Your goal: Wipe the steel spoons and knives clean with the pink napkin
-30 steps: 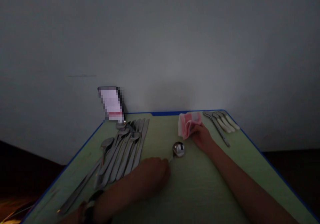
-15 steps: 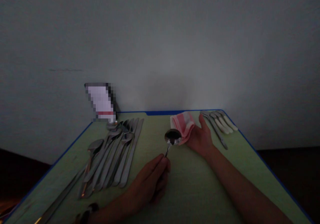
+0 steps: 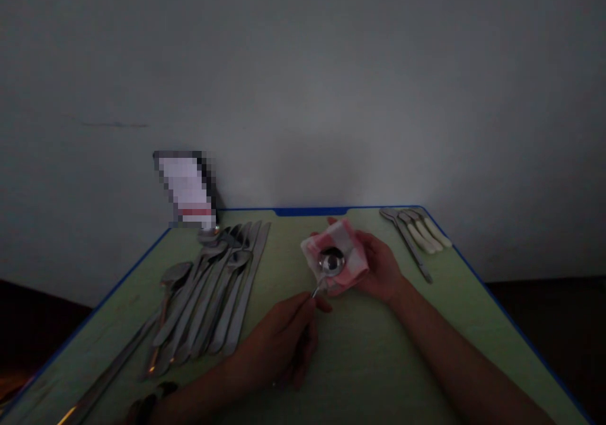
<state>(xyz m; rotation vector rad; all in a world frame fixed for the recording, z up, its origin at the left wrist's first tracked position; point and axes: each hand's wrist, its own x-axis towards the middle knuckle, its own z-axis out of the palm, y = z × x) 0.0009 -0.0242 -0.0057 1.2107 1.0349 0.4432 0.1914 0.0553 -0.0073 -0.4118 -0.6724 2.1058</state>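
Note:
My left hand pinches the handle of a shiny metal spoon, its round bowl tilted up and away from me. Behind that bowl spreads a pink and white cloth, draped over the palm side of my right hand. The spoon's bowl lies against the cloth or just in front of it; I cannot tell which. Most of my right fingers are hidden by the cloth. Both hands are above the middle of the green table.
On the left lie several spoons, forks and knives side by side, with long metal utensils nearer me. A blurred phone-like device leans at the back left. Several white-handled utensils and a metal one rest at the back right.
My right hand has brought the cloth left and opened it out behind the spoon's bowl. My left hand still holds the spoon in nearly the same place.

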